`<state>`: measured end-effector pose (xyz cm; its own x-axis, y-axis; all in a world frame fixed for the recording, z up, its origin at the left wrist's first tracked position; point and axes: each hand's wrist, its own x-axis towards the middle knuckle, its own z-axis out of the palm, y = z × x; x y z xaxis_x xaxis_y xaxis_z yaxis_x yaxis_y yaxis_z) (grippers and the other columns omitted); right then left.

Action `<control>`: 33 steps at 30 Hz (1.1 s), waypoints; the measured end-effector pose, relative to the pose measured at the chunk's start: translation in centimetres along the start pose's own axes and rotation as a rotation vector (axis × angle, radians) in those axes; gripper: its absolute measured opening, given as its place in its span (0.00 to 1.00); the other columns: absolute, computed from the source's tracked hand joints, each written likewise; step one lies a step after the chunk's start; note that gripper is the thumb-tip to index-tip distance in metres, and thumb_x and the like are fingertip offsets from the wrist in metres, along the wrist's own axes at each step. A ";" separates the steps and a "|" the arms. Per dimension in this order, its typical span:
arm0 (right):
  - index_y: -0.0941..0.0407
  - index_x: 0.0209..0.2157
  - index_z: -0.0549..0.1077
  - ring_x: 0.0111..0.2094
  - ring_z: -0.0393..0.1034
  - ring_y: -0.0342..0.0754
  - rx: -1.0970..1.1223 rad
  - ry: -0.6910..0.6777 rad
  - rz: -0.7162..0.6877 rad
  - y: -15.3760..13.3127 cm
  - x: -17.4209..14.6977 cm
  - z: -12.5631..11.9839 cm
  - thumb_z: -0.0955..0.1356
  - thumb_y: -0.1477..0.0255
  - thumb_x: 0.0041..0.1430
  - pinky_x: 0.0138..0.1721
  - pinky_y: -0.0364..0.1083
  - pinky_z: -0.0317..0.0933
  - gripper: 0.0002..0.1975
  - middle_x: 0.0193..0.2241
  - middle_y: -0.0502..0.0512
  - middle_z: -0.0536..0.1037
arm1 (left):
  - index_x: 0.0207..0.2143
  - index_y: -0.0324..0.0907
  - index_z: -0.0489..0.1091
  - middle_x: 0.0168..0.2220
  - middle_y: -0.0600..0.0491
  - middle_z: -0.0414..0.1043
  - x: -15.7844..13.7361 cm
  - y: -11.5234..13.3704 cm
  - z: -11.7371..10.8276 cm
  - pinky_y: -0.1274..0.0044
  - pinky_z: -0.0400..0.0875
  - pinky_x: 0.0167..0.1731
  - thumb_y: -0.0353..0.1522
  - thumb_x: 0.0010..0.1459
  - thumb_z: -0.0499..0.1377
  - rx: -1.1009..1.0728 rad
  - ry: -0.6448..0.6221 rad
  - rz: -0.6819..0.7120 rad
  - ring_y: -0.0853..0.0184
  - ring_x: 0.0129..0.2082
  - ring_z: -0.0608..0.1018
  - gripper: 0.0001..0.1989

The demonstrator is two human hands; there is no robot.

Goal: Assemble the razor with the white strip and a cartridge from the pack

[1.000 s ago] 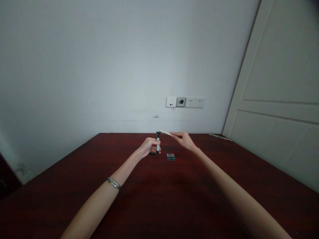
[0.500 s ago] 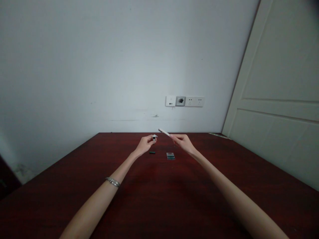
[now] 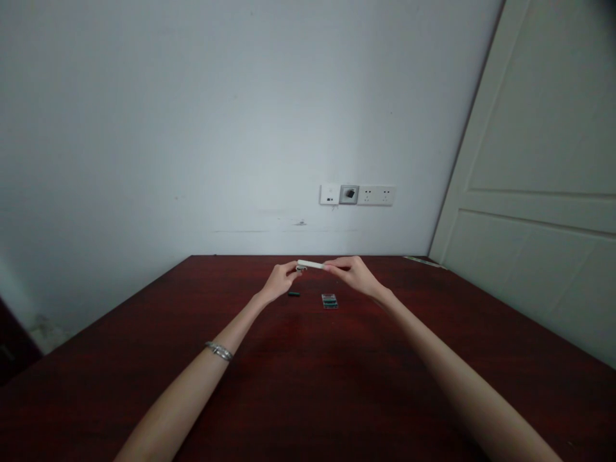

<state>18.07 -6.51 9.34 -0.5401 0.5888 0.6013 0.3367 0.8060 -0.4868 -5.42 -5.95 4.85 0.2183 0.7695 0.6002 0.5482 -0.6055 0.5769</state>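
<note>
Below centre, a clear case (image 3: 328, 296) holds green pieces (image 3: 330, 305); left grip (image 3: 279, 282) pinches a small tool (image 3: 301, 269), right grip (image 3: 357, 276) a white bar (image 3: 310, 264).

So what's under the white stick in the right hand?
Below the white stick, at its left end, part of a small pale item shows in the left hand; stick and hand cover the rest.

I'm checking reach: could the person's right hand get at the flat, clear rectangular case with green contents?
Probably yes: the case lies uncovered on the dark red table, near the right hand, though that hand is holding a slim white bar.
</note>
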 end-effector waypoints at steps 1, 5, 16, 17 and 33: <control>0.56 0.37 0.78 0.34 0.71 0.48 -0.023 -0.021 -0.009 -0.1 0.1 0.0 0.63 0.59 0.56 0.35 0.44 0.61 0.18 0.35 0.54 0.79 | 0.34 0.38 0.71 0.32 0.53 0.75 0.0 0.0 0.0 0.80 0.64 0.37 0.29 0.53 0.54 0.007 -0.010 0.003 0.67 0.34 0.74 0.08; 0.54 0.38 0.77 0.33 0.71 0.48 -0.096 -0.119 -0.047 -0.4 0.3 0.0 0.64 0.60 0.56 0.34 0.42 0.60 0.16 0.35 0.54 0.79 | 0.35 0.38 0.72 0.32 0.54 0.75 -0.1 -0.1 -0.1 0.80 0.64 0.35 0.27 0.53 0.52 0.030 -0.017 0.018 0.69 0.32 0.74 0.10; 0.56 0.35 0.78 0.29 0.68 0.45 0.016 -0.071 -0.019 -0.4 -0.3 -0.1 0.64 0.60 0.55 0.32 0.43 0.58 0.16 0.30 0.54 0.78 | 0.32 0.38 0.71 0.30 0.52 0.75 -0.1 -0.1 0.0 0.80 0.66 0.34 0.29 0.52 0.54 -0.035 -0.009 -0.015 0.67 0.32 0.75 0.07; 0.57 0.35 0.78 0.29 0.67 0.45 0.083 -0.012 0.018 -0.2 -0.5 0.2 0.64 0.60 0.54 0.32 0.43 0.59 0.17 0.29 0.54 0.77 | 0.31 0.38 0.71 0.30 0.52 0.75 -0.1 -0.1 0.1 0.79 0.66 0.34 0.30 0.52 0.54 -0.051 -0.003 -0.032 0.67 0.31 0.75 0.07; 0.57 0.32 0.68 0.15 0.48 0.34 0.951 0.115 0.397 0.8 -1.8 7.3 0.67 0.58 0.49 0.11 0.35 0.39 0.16 0.20 0.46 0.64 | 0.28 0.38 0.65 0.23 0.52 0.72 -0.3 -0.4 1.4 0.79 0.67 0.25 0.33 0.53 0.55 -0.183 -0.047 -0.124 0.68 0.23 0.76 0.06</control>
<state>13.63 -7.38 3.25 -0.4298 0.8441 0.3206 -0.3005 0.2011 -0.9323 -4.62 -5.64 3.65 0.1981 0.8463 0.4945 0.4186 -0.5292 0.7381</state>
